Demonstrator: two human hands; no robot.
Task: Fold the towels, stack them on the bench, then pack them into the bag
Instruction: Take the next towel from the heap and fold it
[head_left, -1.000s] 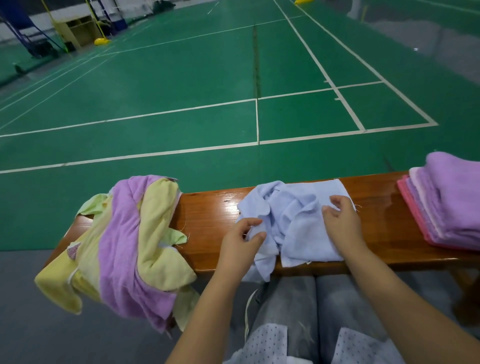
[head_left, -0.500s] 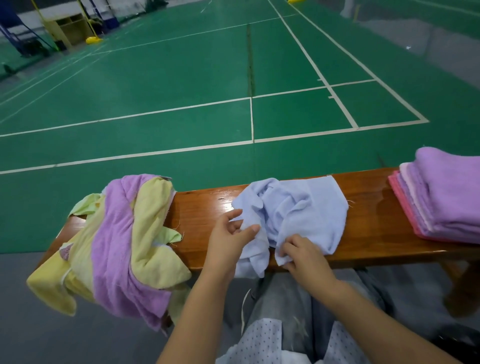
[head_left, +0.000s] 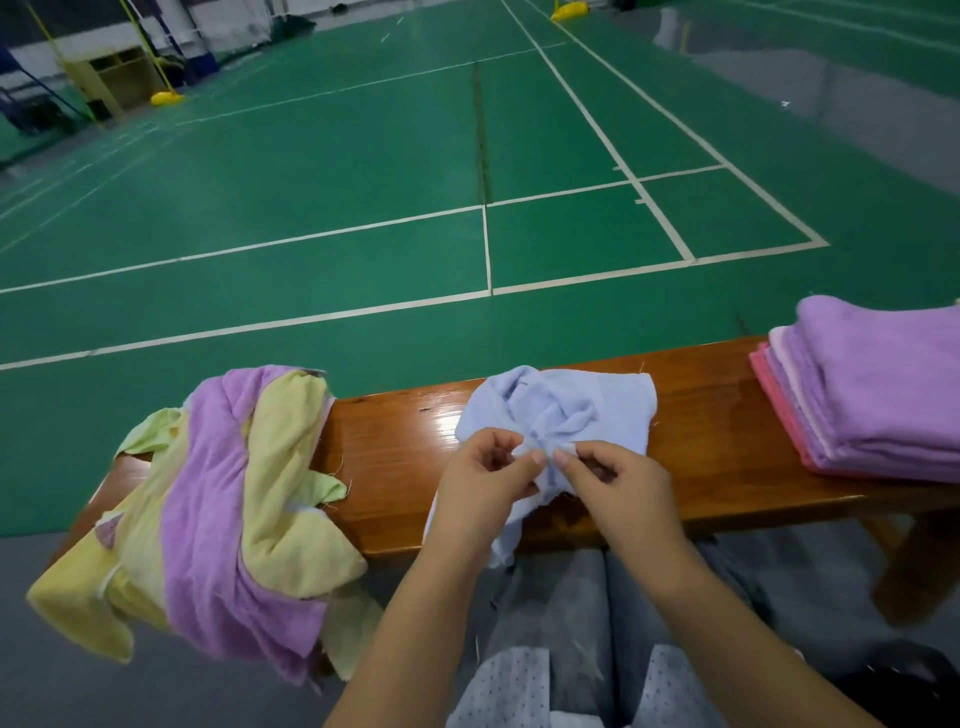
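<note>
Fingertips (head_left: 537, 457) of both hands pinch the same bunched spot on the blue towel (head_left: 587, 405), L hand (head_left: 483, 488) & R hand (head_left: 618, 483) nearly touching. Bench (head_left: 395, 447) is wood, glossy; court floor beyond. Unfolded pile (head_left: 218, 499), yellow w/ purple, hangs over the bench's L end. Folded stack (head_left: 883, 400) sits at R end. Blue towel lies crumpled mid-bench, near edge drooping off. No bag in view. Risk, I'd say: pinches too close together, so spreading gives a twisted fold; the overhanging pile may slide to the floor.
</note>
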